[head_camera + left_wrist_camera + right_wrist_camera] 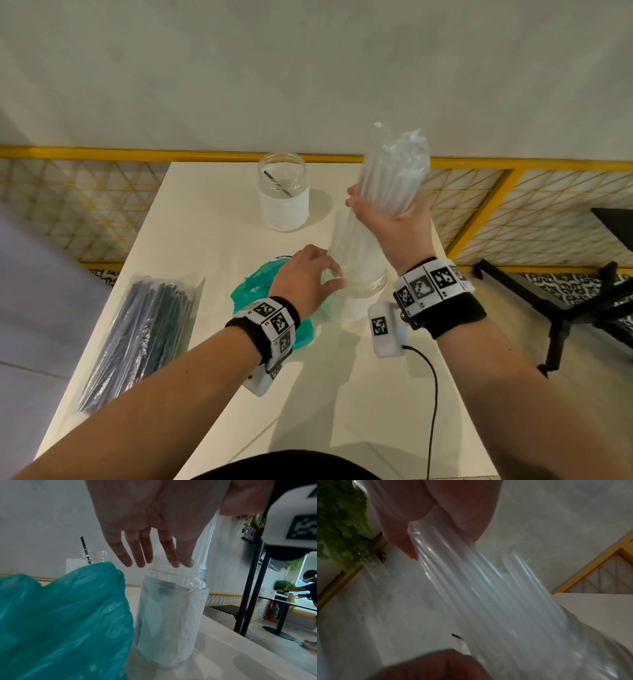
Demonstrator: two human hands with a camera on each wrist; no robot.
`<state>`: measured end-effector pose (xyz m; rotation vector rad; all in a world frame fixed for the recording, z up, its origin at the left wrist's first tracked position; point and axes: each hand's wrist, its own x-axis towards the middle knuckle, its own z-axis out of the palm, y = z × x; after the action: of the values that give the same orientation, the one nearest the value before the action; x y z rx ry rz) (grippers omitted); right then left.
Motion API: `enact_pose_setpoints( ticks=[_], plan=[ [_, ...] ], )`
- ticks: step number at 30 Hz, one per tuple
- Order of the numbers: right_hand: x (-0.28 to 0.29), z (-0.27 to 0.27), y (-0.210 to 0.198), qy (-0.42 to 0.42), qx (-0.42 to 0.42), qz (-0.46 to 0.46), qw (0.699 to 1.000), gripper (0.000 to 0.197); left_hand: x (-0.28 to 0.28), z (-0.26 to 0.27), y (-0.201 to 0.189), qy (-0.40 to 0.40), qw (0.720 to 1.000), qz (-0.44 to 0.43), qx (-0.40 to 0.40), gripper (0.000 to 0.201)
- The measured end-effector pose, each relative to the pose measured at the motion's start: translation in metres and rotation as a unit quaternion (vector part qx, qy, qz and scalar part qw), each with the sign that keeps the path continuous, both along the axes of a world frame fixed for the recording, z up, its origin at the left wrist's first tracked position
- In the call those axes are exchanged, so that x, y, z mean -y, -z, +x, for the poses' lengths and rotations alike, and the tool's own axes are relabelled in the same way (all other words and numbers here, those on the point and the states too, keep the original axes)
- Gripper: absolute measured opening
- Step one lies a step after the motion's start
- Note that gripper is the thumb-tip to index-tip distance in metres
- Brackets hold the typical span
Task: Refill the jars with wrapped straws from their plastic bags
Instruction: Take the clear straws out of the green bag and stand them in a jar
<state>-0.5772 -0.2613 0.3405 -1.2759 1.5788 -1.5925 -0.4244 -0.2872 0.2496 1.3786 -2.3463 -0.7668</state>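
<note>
My right hand (380, 209) grips a clear plastic bag of clear wrapped straws (394, 171), held upright over the near jar (364, 291). The bundle's lower end reaches down into the jar's mouth. The straws (488, 595) fill the right wrist view, blurred. My left hand (325, 274) rests on the rim of that white-lined jar (171, 615), its fingertips (173, 562) straight. A second jar (283, 192) stands at the back with one black straw in it. A bag of dark straws (144, 335) lies at the table's left.
A crumpled teal plastic bag (253, 291) lies under my left wrist, against the near jar. A yellow mesh railing (513, 205) runs behind the white table (205, 222). Black stand legs (565, 308) sit on the floor at right. A black cable (431, 394) hangs from my right wrist.
</note>
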Motion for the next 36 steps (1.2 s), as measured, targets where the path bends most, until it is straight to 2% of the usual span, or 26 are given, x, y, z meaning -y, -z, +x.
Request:
enact_pose_setpoints(
  ticks=[3, 7, 10, 13, 14, 15, 17, 19, 21, 22, 24, 27, 29, 36],
  plan=[
    [0.001, -0.002, 0.025, 0.018, -0.03, 0.055, 0.998, 0.048, 0.0, 0.0, -0.002, -0.004, 1.0, 0.004, 0.014, 0.026],
    [0.003, -0.016, 0.052, 0.087, -0.048, 0.12, 0.988, 0.076, 0.002, -0.002, -0.006, -0.02, 0.999, 0.009, 0.046, 0.027],
    [-0.001, -0.014, 0.05, 0.098, -0.05, 0.155, 0.982, 0.073, 0.001, -0.002, -0.006, -0.035, 0.998, 0.034, 0.036, 0.024],
    [-0.008, -0.006, 0.045, 0.088, -0.095, 0.171, 0.977, 0.049, 0.0, -0.002, -0.006, -0.06, 0.997, 0.056, 0.004, 0.02],
    [-0.009, -0.004, 0.043, 0.082, -0.099, 0.173, 0.977, 0.047, 0.0, -0.003, -0.007, -0.066, 0.996, 0.056, 0.0, 0.02],
    [-0.01, -0.002, 0.039, 0.071, -0.105, 0.18, 0.976, 0.048, -0.001, -0.003, -0.007, -0.069, 0.996, 0.055, 0.0, 0.021],
    [-0.012, -0.003, 0.034, 0.044, -0.135, 0.189, 0.972, 0.068, 0.0, -0.002, -0.008, -0.066, 0.997, 0.048, 0.011, 0.021],
    [-0.012, -0.008, 0.025, 0.038, -0.124, 0.137, 0.982, 0.087, 0.001, 0.0, -0.009, -0.059, 0.997, 0.043, 0.017, 0.02],
    [-0.009, -0.015, 0.004, 0.049, -0.089, 0.034, 0.994, 0.093, 0.001, 0.0, -0.009, -0.053, 0.998, 0.045, 0.008, 0.019],
    [-0.006, -0.019, -0.007, 0.045, -0.106, -0.002, 0.993, 0.091, 0.001, 0.0, -0.008, -0.047, 0.998, 0.044, 0.007, 0.018],
    [0.003, -0.023, -0.029, 0.003, -0.207, -0.005, 0.978, 0.084, 0.002, 0.0, -0.006, -0.029, 0.999, 0.043, 0.005, 0.018],
    [0.012, -0.02, -0.038, -0.075, -0.344, 0.107, 0.93, 0.073, 0.005, 0.001, 0.0, -0.012, 0.999, 0.051, -0.008, 0.022],
    [0.012, -0.016, -0.035, -0.093, -0.362, 0.118, 0.92, 0.064, 0.006, 0.001, 0.002, -0.01, 0.999, 0.046, -0.01, 0.024],
    [-0.006, -0.001, -0.008, -0.066, -0.408, -0.009, 0.911, 0.054, 0.0, -0.001, -0.007, -0.028, 0.999, 0.018, 0.001, 0.025]
  ],
)
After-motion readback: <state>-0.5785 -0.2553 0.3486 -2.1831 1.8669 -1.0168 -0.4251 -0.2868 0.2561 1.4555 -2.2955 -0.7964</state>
